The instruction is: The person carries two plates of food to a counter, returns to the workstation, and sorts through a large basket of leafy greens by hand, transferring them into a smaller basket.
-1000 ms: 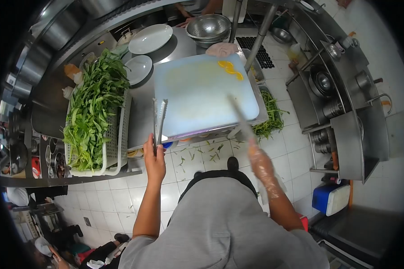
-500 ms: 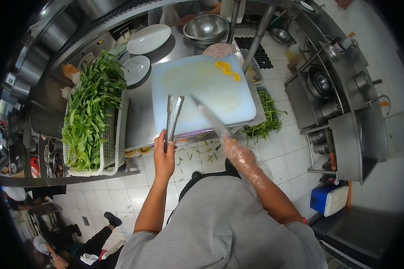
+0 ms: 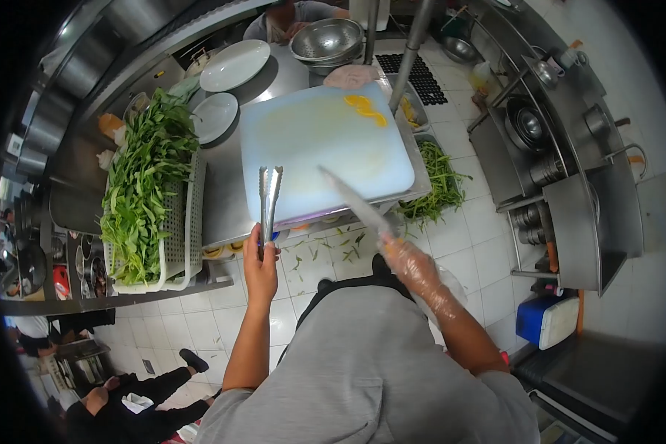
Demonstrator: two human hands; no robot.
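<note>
Here, your left hand (image 3: 261,272) grips metal tongs (image 3: 267,198) upright, and your gloved right hand (image 3: 409,268) clenches a knife (image 3: 354,201), angled over the cutting board (image 3: 320,148), probably keeping both tools ready

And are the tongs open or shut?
Slightly open: the left hand holds the tongs, and their two tips stand apart.

Grey shirt (image 3: 348,348), black trousers (image 3: 354,283), clear right glove (image 3: 416,272).

We look forward and down from the head, close by, on the near side of the cutting board (image 3: 296,152).
</note>
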